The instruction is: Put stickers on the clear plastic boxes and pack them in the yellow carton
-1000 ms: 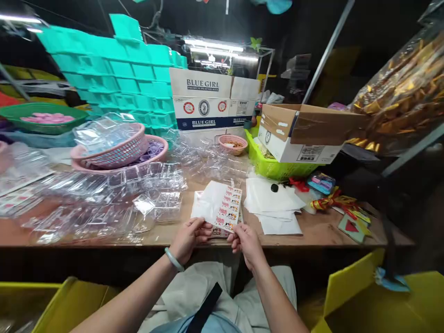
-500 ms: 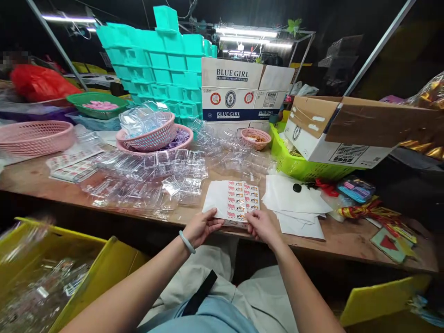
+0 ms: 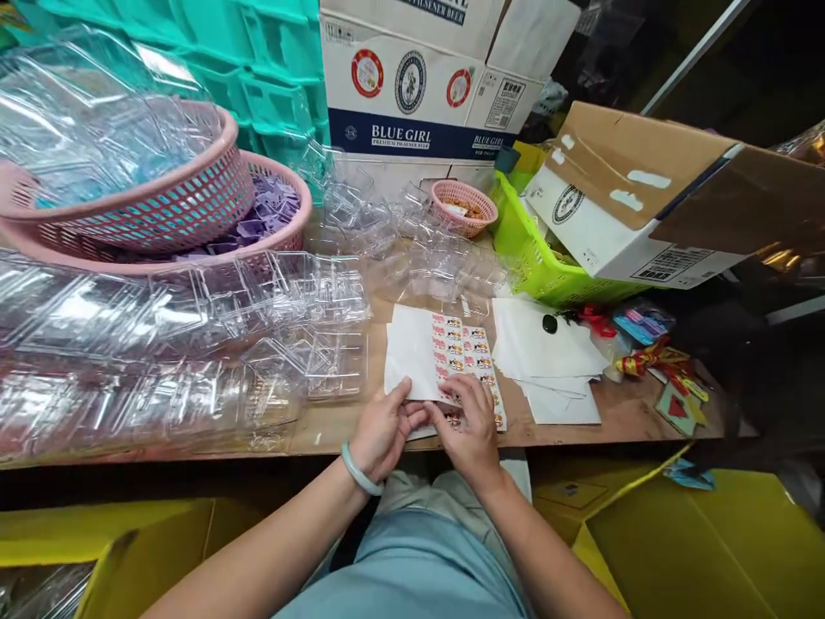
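A sticker sheet (image 3: 465, 354) with rows of small red and white labels lies on the wooden table (image 3: 619, 414) near its front edge, its white backing (image 3: 412, 348) folded over on the left. My left hand (image 3: 385, 430), a pale bangle on the wrist, pinches the sheet's lower left edge. My right hand (image 3: 470, 424) rests on the lower rows with fingers bent, pinching at a label. Clear plastic trays (image 3: 193, 344) lie spread to the left of the sheet.
Pink baskets (image 3: 193, 193) with clear plastic and purple pieces stand at back left. A Blue Girl carton (image 3: 425, 86), a small pink basket (image 3: 464, 205), a green basket (image 3: 534, 262) under an open carton, a stack of white sheets (image 3: 547, 357) and yellow bins (image 3: 709, 550) surround the spot.
The view has tilted down and moved closer to the table. Both hands have shifted onto the lower part of the sticker sheet, which now lies flatter on the table.
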`<state>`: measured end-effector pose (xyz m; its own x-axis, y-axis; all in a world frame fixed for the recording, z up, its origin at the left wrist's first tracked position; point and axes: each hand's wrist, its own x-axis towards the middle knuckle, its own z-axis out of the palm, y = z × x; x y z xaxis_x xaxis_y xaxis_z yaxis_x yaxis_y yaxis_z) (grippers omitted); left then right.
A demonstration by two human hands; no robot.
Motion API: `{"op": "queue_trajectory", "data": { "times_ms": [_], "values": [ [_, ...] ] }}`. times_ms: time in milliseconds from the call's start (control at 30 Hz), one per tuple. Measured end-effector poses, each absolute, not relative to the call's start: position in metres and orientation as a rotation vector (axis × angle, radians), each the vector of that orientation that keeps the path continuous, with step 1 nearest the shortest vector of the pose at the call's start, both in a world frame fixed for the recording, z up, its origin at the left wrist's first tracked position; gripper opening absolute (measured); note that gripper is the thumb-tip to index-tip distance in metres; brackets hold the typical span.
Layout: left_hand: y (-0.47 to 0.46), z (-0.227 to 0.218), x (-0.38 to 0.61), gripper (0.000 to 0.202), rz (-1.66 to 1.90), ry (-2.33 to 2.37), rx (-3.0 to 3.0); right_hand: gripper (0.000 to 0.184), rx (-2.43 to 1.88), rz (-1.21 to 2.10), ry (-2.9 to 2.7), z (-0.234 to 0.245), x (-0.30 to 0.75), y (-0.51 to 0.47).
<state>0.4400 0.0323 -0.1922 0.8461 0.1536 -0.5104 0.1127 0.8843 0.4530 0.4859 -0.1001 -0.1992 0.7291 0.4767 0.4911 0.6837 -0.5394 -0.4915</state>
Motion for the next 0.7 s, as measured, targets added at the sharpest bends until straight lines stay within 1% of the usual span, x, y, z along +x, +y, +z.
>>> {"op": "queue_trajectory", "data": {
  "times_ms": [67, 167, 233, 433, 533, 600, 700],
  "values": [
    [0.031, -0.193, 0.442, 0.029, 0.007, 0.562, 0.491, 0.018, -2.249, -0.406, -0.903, -0.2, 0.491, -0.101],
    [0.029, -0.193, 0.445, 0.042, 0.023, 0.584, 0.524, 0.03, -2.277, -0.409, -0.917, -0.198, 0.499, -0.108],
    [0.027, -0.191, 0.447, 0.047, 0.063, 0.608, 0.549, 0.033, -2.284, -0.446, -0.904, -0.197, 0.503, -0.115],
    [0.025, -0.185, 0.446, 0.05, 0.016, 0.567, 0.597, 0.032, -2.295, -0.675, -1.094, -0.196, 0.524, -0.137],
    [0.021, -0.187, 0.445, 0.051, 0.044, 0.584, 0.637, 0.035, -2.338, -0.627, -1.176, -0.195, 0.535, -0.145],
    [0.015, -0.19, 0.444, 0.05, 0.09, 0.616, 0.657, 0.036, -2.301, -0.598, -1.099, -0.194, 0.533, -0.146],
    [0.003, -0.194, 0.445, 0.052, 0.131, 0.623, 0.672, 0.026, -2.19, -0.595, -0.958, -0.195, 0.515, -0.142]
  ]
}}
